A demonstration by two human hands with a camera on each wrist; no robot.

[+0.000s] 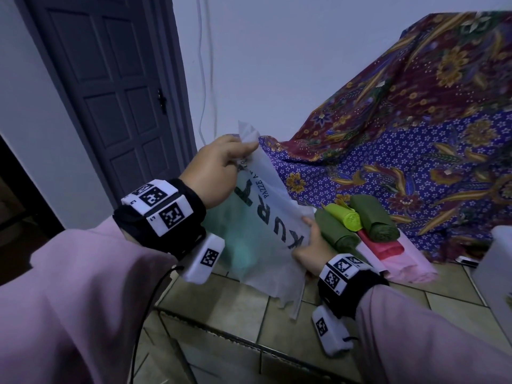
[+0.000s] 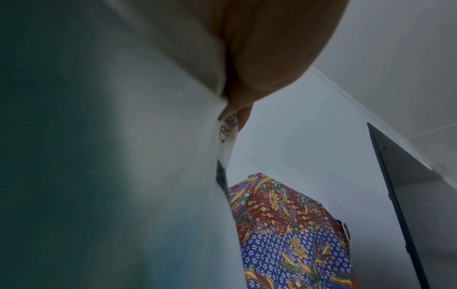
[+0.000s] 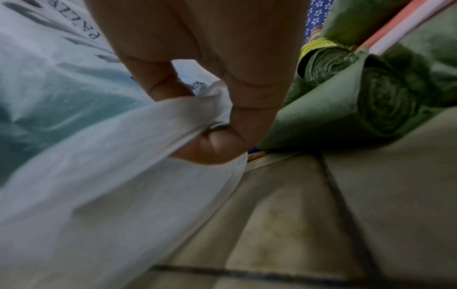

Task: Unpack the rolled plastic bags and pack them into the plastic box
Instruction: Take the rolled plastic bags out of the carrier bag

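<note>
My left grip (image 1: 219, 167) pinches the bag (image 1: 266, 234) up top, mid frame; my right grip (image 1: 310, 252) pinches its lower edge
</note>
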